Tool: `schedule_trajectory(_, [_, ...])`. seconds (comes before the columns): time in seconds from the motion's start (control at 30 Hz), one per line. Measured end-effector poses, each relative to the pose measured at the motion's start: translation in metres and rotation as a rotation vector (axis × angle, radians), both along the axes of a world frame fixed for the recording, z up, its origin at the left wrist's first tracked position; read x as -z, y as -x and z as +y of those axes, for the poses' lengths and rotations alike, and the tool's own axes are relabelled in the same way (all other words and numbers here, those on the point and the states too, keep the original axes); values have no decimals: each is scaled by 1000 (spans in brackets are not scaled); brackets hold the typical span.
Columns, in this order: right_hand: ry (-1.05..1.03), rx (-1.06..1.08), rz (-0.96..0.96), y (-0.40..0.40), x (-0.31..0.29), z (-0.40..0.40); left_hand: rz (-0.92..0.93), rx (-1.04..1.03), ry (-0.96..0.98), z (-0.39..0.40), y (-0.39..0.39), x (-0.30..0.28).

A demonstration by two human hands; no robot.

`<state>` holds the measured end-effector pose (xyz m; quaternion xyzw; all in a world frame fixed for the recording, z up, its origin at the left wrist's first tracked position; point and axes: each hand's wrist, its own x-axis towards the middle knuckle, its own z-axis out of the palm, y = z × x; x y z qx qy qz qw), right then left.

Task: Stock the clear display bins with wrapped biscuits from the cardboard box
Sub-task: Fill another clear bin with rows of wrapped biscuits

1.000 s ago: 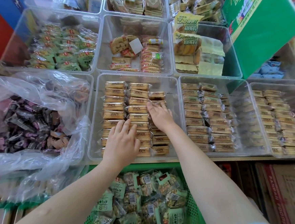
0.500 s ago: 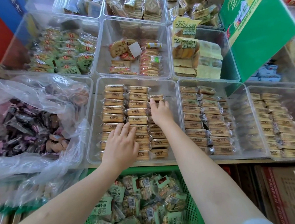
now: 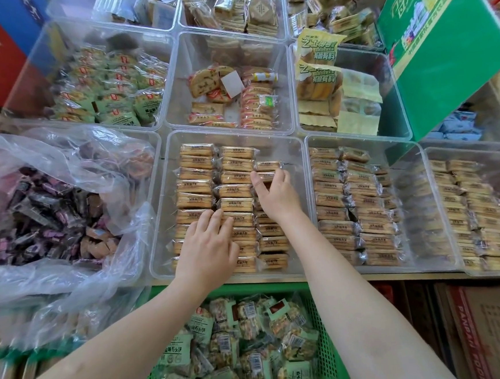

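Both hands in centre bin (image 3: 299, 203). Left hand (image 3: 207, 249) flat, fingers straight, resting on middle column of biscuits (image 3: 196, 186). Right hand (image 3: 276, 193) grip curled round a wrapped biscuit in the right column, just below top pack (image 3: 266, 166). Three columns stacked. Cardboard box (image 3: 490, 329) lower right, below the bins.
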<state>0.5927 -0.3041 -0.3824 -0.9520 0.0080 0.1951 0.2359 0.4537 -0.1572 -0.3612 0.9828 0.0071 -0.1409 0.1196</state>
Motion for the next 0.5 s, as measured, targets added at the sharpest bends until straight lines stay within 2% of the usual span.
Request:
schedule_trajectory(0.13, [100,-151,-101,4,-9,3,-2,3,-5,0,0,1])
schedule_trajectory(0.2, [139,-181,-83,5,-5,2,-6,3,-7,0,0,1])
schedule_trajectory(0.3, [132,-152,-2,5,-2,-1,-9,4,-8,0,1,1])
schedule_trajectory(0.5, [61,-122,32,11,-2,-6,-13,5,-4,1,0,2])
